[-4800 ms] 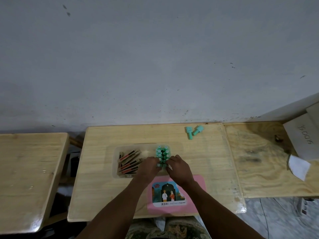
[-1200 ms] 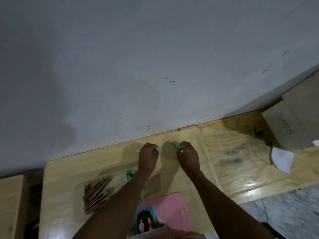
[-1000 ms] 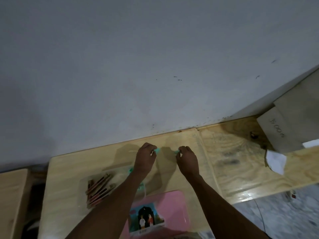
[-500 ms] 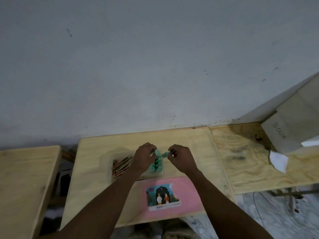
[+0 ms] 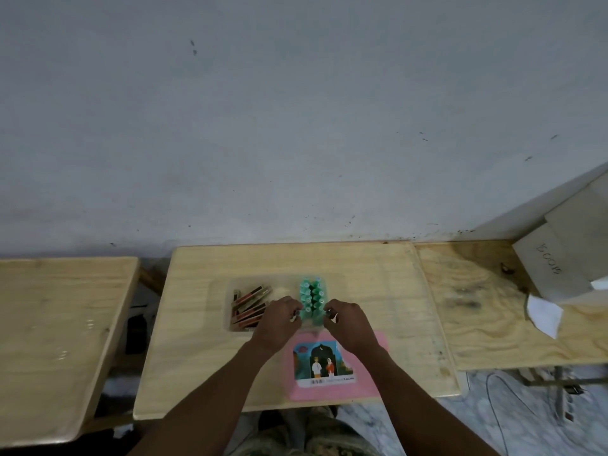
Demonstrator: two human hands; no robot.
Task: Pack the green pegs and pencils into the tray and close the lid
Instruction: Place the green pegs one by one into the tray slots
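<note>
On a pale wooden table [image 5: 371, 291] set against a grey wall [image 5: 296, 110], a clear tray [image 5: 218, 299] is seen with two hands brought to its near edge. Green pegs [image 5: 312, 292] are stood upright in two close rows in the tray's right part, while pencils [image 5: 250, 306] are laid slantwise in a loose heap in its left part. The left hand [image 5: 279, 320] is held at the near left end of the peg rows, its fingers curled inward and gathered at the nearest pegs; the right hand [image 5: 345, 319] is held at the near right end, its fingers likewise curled and drawn together (whether a peg is actually pinched by either hand cannot be told, the fingertips being hidden behind the knuckles). A pink lid [image 5: 368, 376], marked with a picture label of two small figures, is laid flat on the table just in front of the tray, partly covered by the right wrist, and is not yet on the tray. A second table [image 5: 56, 324] is placed apart to the left, and a third, darker-stained one [image 5: 493, 307] is butted against the right, where a grey box [image 5: 559, 264] and a white scrap of paper [image 5: 544, 312] are seen.
</note>
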